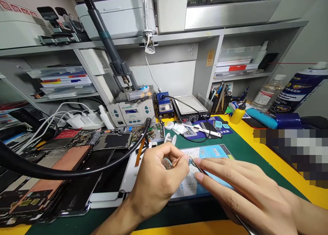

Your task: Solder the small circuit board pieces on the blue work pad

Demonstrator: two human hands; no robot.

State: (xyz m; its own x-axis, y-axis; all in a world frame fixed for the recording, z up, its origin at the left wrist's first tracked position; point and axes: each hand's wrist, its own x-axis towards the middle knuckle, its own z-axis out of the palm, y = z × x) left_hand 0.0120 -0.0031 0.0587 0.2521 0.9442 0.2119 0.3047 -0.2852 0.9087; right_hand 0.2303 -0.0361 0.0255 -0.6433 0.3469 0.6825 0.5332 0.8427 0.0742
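Observation:
My left hand (162, 177) is closed in a pinch, thumb against forefinger; what the fingertips grip is too small to make out. Through the loop of its fingers shows a round, green-edged spool (166, 163); I cannot tell whether the hand holds it. My right hand (246, 183) is closed around thin metal tweezers (199, 167), their tips touching or very near the left fingertips. A tiny bluish piece (191, 162) shows at the tips. Below both hands lies a printed blue and white sheet in a clear sleeve (187, 190).
Phone screens and opened phones (58, 159) cover the left side, crossed by a thick black hose (77, 173). Behind stand a hot-air station (133, 110), a small hot plate (191, 106) and a white solder-like reel (170, 139). Bottles and a spray can (298, 88) stand right.

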